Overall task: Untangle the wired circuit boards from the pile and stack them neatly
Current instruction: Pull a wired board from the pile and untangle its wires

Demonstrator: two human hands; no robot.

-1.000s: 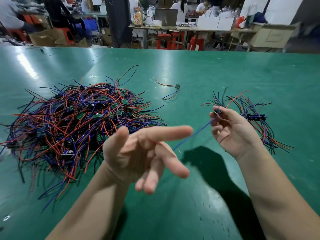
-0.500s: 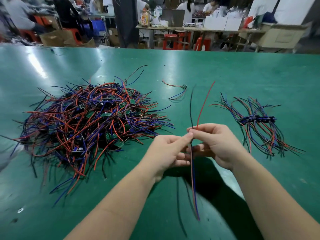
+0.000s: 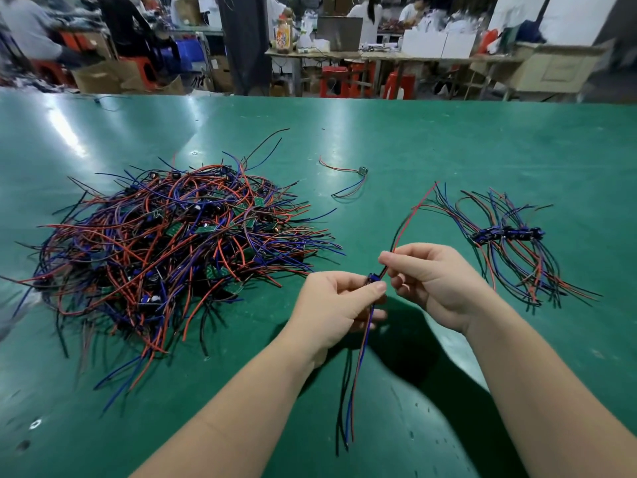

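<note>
A big tangled pile [image 3: 165,250] of small green circuit boards with red, blue and black wires lies on the left of the green table [image 3: 448,146]. At the right a row of untangled boards [image 3: 506,234] sits with wires fanned out. Between them, above the table, I hold one wired board [image 3: 374,279]. My left hand [image 3: 336,310] pinches the board, its wires hanging down toward me. My right hand [image 3: 432,279] pinches the red and black wires that rise up and away from the board.
A single wired board [image 3: 362,173] lies alone on the table beyond my hands. Past the far table edge stand workbenches, red stools [image 3: 332,81], cardboard boxes and seated people.
A second ago my left hand was open and apart while the right held the board; the hands then met on the board. Since then the upper wires have tilted to the right.
</note>
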